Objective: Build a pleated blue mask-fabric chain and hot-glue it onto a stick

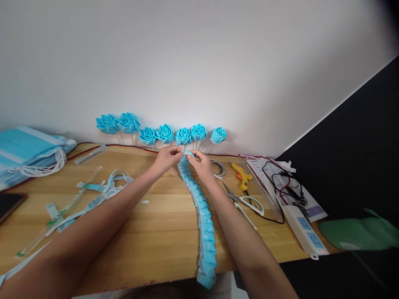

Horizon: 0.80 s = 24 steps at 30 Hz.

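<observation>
A long folded blue strip (pixel 204 216) runs down the wooden table (pixel 162 236), its near end hanging over the front edge. At its far end both hands pinch a small light-blue piece. My left hand (pixel 168 157) closes on the piece's left side, and my right hand (pixel 199 162) closes on its right side. Whether this piece is joined to the strip I cannot tell. Just behind the hands, several blue folded flowers (pixel 183 136) on thin stems stand along the wall.
Blue face masks (pixel 28 145) are stacked at left, near cut scraps (pixel 109 187) and a dark phone-like object (pixel 11 203). To the right lie a tape roll (pixel 218 169), a yellow glue gun (pixel 242 176), scissors (pixel 246 202), cables and a power strip (pixel 305 230).
</observation>
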{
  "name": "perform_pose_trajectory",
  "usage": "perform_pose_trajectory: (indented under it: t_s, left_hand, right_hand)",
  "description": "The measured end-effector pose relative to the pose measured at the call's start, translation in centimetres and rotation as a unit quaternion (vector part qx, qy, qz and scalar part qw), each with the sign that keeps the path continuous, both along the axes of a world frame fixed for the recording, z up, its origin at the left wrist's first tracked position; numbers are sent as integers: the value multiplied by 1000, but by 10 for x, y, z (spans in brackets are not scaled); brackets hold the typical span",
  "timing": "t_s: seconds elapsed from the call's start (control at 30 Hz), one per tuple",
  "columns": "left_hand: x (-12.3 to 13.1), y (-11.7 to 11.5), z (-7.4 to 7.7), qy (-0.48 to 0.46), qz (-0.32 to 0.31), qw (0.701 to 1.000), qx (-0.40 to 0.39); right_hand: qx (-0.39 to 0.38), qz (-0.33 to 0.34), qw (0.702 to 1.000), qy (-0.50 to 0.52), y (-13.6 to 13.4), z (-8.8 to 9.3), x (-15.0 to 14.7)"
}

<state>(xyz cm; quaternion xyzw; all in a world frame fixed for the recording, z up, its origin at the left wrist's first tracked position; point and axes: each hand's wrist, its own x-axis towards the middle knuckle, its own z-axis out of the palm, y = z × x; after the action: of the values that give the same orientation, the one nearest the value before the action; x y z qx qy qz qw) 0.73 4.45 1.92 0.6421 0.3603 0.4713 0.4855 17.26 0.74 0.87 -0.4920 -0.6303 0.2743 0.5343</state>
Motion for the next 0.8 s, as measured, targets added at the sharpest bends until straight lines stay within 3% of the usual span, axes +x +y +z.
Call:
perform_pose_trajectory:
  t_s: [0.27,0.63,0.7,0.8]
  left_hand:
    - [-2,0,2,11,-22,1000,-13]
    - [-3,3,-2,18,14,1000,-7]
    - [-3,4,-3,16,26,1000,-6]
    - [-4,5,-2,14,40,999,-3]
  right_hand:
    - [-15,-16,1000,-7,1,1,1]
    - [-11,6,1000,12,5,-5,3]
    - [12,-13,999,29,4,-3,3]
    - [83,-101,991,-18,1,3,1]
